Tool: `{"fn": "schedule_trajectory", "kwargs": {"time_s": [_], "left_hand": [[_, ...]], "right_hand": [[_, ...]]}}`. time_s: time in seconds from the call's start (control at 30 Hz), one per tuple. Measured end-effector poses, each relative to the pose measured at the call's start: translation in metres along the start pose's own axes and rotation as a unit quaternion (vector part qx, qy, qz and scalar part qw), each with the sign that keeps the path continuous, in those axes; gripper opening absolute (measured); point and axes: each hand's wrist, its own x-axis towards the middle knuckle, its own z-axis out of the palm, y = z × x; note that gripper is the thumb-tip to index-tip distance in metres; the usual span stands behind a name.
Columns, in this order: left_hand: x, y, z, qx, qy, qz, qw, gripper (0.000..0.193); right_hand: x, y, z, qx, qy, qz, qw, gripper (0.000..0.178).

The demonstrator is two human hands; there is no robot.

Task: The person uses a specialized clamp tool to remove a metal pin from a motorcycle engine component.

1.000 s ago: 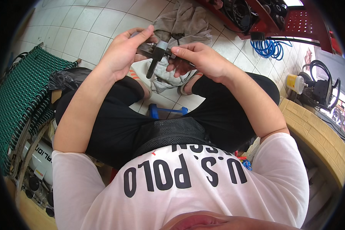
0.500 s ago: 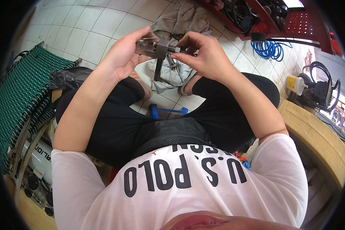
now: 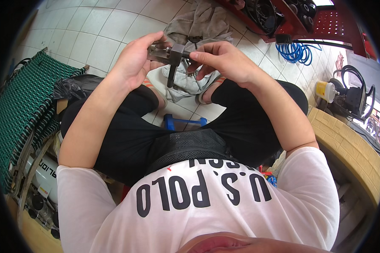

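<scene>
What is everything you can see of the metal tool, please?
The tool looks like grey metal: a squarish block with a threaded shaft on its right and a dark bar pointing down the picture. The left hand holds its partly hidden left end; the right hand's thumb is at the shaft. It is held above the floor.
</scene>
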Motion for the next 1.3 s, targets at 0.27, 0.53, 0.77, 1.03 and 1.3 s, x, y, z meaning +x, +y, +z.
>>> {"fn": "schedule_trajectory", "kwargs": {"time_s": [0.27,0.53,0.77,1.03,1.3], "left_hand": [[-0.004,0.002,0.005,0.010,0.013,0.010,1.000,0.025],[-0.005,0.004,0.004,0.008,0.012,0.012,1.000,0.025],[-0.005,0.004,0.005,0.013,0.023,0.013,1.000,0.025],[-0.005,0.005,0.005,0.009,0.018,0.016,1.000,0.024],[-0.005,0.004,0.005,0.025,0.015,0.006,1.000,0.025]], "right_hand": [[0.005,0.004,0.002,-0.044,0.051,-0.011,0.998,0.045],[0.005,0.007,0.007,-0.086,0.040,-0.054,0.994,0.047],[0.004,0.000,-0.001,0.075,-0.041,0.069,0.994,0.037],[0.007,0.011,0.009,-0.076,0.040,-0.071,0.994,0.039],[0.007,0.007,0.000,0.075,-0.065,0.059,0.993,0.046]]}}
